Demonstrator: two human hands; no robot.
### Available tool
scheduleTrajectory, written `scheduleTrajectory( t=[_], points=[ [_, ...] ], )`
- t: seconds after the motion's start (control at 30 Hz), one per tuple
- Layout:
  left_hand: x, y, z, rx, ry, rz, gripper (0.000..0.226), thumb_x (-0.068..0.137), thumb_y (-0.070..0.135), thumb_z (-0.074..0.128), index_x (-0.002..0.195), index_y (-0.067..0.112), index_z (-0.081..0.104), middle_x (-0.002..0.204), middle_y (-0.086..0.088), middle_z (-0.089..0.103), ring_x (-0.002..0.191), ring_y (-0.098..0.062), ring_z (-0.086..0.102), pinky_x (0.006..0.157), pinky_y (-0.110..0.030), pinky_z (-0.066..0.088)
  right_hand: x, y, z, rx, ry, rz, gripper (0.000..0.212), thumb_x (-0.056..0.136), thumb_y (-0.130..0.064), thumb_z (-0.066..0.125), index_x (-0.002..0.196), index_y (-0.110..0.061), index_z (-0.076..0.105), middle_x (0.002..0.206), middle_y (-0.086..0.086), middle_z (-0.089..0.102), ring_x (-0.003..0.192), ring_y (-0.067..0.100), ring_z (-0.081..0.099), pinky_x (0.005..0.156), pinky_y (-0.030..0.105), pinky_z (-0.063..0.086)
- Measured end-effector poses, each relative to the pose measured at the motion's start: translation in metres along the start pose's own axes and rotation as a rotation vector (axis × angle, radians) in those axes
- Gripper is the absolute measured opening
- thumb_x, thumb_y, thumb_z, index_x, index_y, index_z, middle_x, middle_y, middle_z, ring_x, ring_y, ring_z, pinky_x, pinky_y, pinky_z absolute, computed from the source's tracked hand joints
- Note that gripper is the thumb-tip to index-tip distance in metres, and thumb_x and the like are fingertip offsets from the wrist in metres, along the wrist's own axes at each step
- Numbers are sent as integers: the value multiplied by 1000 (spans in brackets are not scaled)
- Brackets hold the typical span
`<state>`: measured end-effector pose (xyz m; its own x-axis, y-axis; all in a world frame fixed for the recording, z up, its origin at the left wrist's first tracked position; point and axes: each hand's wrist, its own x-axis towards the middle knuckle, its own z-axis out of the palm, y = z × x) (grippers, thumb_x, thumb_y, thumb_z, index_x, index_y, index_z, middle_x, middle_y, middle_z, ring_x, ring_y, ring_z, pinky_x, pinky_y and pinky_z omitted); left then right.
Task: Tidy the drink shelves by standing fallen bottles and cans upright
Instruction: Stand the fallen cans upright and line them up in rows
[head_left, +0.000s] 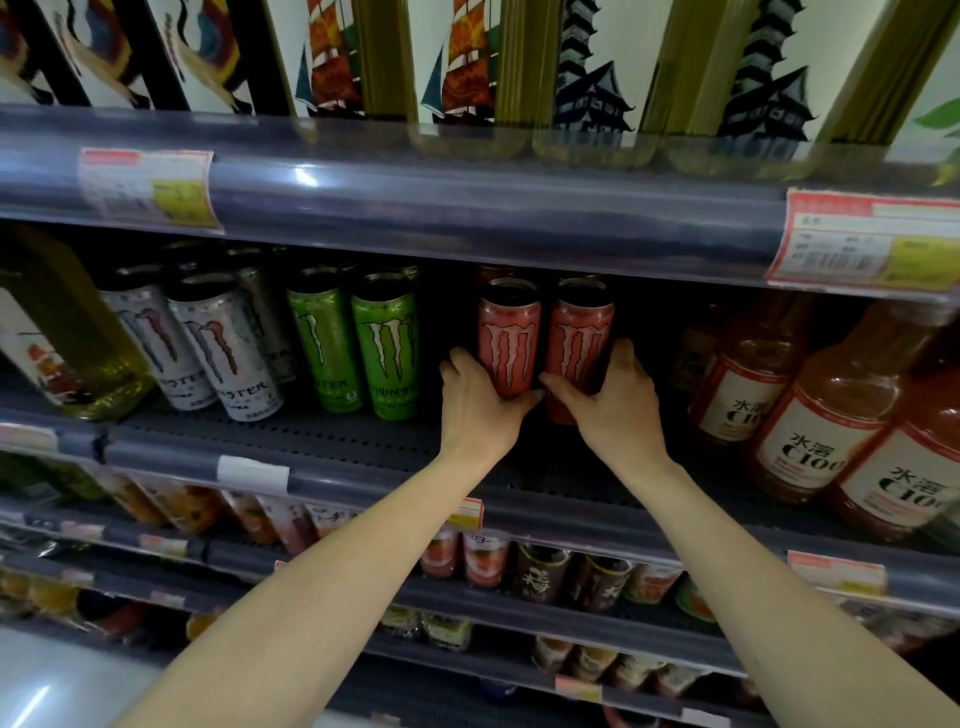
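Two pink energy-drink cans stand upright side by side on the dark middle shelf (322, 441). My left hand (480, 408) wraps around the lower part of the left pink can (509, 332). My right hand (615, 402) grips the lower part of the right pink can (579, 332). The thumbs of both hands nearly meet between the two cans. Behind them the tops of more pink cans show dimly.
Left of the pink cans stand two green cans (384, 343) and several white cans (223, 343), then a large yellow bottle (57, 332). Orange C100 bottles (826, 410) fill the right side. Tall boxes line the shelf above; small cans and bottles fill the shelves below.
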<state>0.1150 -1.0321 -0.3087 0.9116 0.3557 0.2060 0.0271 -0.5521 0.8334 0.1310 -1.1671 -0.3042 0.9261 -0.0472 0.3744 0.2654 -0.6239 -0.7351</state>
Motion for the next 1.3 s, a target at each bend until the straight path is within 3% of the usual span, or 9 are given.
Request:
scheduleTrajectory(
  t=[0.43,0.93,1.17,1.3],
  points=[
    [6,-4,-8,-3,-26,41,78,64,32,84,123,4,41,124,-17,49,112,-32,52,87,-37,44,-2,1,4,-16,30,27,66,76,-48,71,121,-8,44,118,13,58,106,31,60,75,34,50],
    [12,-9,-19,42,-95,73,78,63,30,85,123,4,44,124,-17,53,115,-31,53,92,-39,46,-8,-8,4,-57,40,66,74,76,-50,71,126,-5,39,125,16,53,113,34,56,85,44,52],
    [3,-11,-31,41,-118,94,59,78,25,73,127,7,45,123,-13,57,114,-28,55,89,-30,43,-9,-15,1,-64,-18,102,72,78,-42,72,129,-3,38,126,17,51,115,35,53,89,44,49],
    [-10,-10,-54,30,-139,91,67,82,25,70,138,7,38,130,-13,52,116,-27,54,93,-32,44,-19,-25,1,-71,-62,148,75,81,-37,70,134,1,33,131,21,45,118,39,49,90,40,45]
  ],
)
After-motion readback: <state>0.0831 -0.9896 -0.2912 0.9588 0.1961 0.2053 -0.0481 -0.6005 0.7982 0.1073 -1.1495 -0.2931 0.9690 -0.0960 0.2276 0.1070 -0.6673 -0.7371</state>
